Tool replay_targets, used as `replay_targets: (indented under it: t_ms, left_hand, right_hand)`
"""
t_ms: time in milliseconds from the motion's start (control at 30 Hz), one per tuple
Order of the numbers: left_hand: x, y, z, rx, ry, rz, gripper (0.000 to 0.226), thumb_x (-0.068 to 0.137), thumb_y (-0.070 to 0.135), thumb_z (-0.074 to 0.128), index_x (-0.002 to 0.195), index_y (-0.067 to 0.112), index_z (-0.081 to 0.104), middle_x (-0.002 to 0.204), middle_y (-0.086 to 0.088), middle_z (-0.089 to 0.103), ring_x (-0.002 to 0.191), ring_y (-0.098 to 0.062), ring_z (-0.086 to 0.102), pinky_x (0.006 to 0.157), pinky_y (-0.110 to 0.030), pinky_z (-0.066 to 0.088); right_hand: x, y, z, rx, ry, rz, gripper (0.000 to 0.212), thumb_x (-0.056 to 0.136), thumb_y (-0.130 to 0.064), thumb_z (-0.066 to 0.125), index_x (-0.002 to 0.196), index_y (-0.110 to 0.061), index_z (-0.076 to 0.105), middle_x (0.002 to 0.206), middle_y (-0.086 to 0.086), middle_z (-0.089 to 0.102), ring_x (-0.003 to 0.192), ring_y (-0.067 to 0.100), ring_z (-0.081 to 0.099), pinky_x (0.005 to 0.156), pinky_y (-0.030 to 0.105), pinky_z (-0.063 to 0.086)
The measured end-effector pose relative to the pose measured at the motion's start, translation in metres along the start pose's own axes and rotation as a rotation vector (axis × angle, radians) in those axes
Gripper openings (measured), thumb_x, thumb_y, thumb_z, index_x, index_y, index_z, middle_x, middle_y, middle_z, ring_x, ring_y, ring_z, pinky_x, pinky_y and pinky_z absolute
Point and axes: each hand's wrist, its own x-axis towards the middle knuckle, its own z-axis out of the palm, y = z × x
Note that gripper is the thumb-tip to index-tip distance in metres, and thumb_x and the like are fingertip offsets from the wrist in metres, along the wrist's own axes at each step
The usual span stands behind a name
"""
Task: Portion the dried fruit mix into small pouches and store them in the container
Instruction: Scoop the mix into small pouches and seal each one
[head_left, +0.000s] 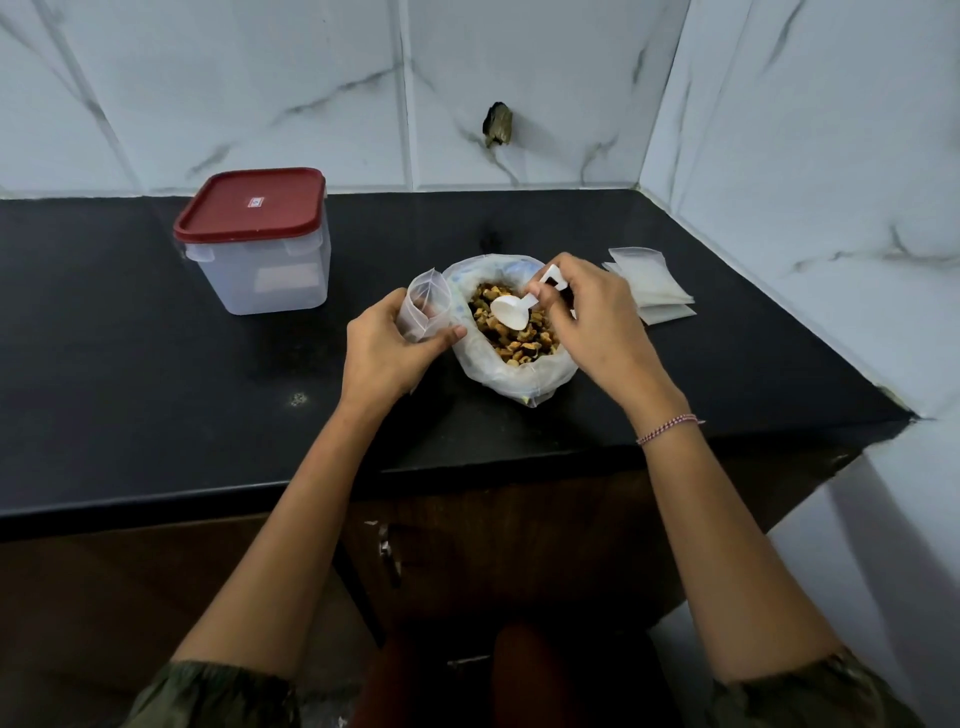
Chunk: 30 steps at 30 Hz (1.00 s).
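Step in hand: scooping a portion of dried fruit mix (519, 332) out of the big bag (511, 374) so it can go into the small pouch (423, 306).
Right hand (592, 322): its grip is pinched on the handle of the white scoop (511, 312), fingers curled, with the bowl of the scoop lying on top of the mix and, as far as can be seen, empty.
Left hand (389, 353): its grip is closed around the pouch, thumb and fingers pressing its sides so the mouth stands open and upright, just left of the big bag and touching its rim.
Where the mix is: all of it sits in the big bag at the middle of the dark surface (156, 374); none shows in the pouch.
Spare pouches (652, 286): a flat stack lies to the right of the big bag, a little farther back.
Container (257, 244): it stands far left on the surface, well apart from the hands, with its red lid (249, 205) on.
Doing it well: the scoop likely needs to dig under the pieces, not skim them, and come up level so nothing rolls off.
Pouch handling: keeping the mouth wide and close to the bag's rim should shorten the carry and catch strays.
Risk: the big bag is soft and its wall may fold in if the scoop pushes sideways.
Left to do: by the look of it, nearly everything, since the lid is on and the pouch in hand looks unfilled.
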Motion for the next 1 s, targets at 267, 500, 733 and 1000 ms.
replay_targets:
  t_ms: [267,500,733,1000]
  left_hand:
    - [0.001,0.000,0.001,0.020,-0.016,0.000,0.039,0.071,0.035,0.083,0.097,0.011,0.066,0.088,0.002,0.071,0.083,-0.013,0.067,0.072,-0.025,0.056]
    - [0.000,0.001,0.002,0.015,-0.044,0.009,0.037,0.073,0.033,0.082,0.101,0.015,0.066,0.090,0.006,0.071,0.084,-0.006,0.067,0.069,-0.013,0.052]
    - [0.002,-0.001,0.005,0.034,-0.056,0.026,0.038,0.072,0.031,0.082,0.101,0.012,0.067,0.091,0.002,0.072,0.086,-0.011,0.067,0.074,-0.021,0.054]
    - [0.001,-0.001,0.006,0.006,-0.073,0.031,0.038,0.073,0.029,0.083,0.102,0.011,0.068,0.092,0.002,0.072,0.087,-0.009,0.067,0.075,-0.019,0.054]
  right_hand:
    - [0.010,0.017,0.002,-0.056,0.211,0.129,0.017,0.096,-0.017,0.050,0.090,-0.002,0.057,0.087,0.008,0.063,0.077,0.017,0.053,0.063,0.020,0.033]
    - [0.016,0.015,0.007,-0.028,0.041,0.168,0.021,0.098,-0.023,0.046,0.092,-0.004,0.054,0.073,0.003,0.058,0.062,0.010,0.052,0.053,0.012,0.039]
    - [0.026,0.013,0.010,0.153,0.012,0.374,0.022,0.097,-0.023,0.045,0.093,-0.005,0.057,0.072,0.002,0.066,0.074,0.015,0.066,0.071,0.033,0.055]
    - [0.016,0.001,0.026,-0.051,-0.043,0.160,0.022,0.099,-0.027,0.043,0.092,-0.007,0.050,0.079,0.008,0.066,0.071,0.020,0.063,0.062,0.034,0.052]
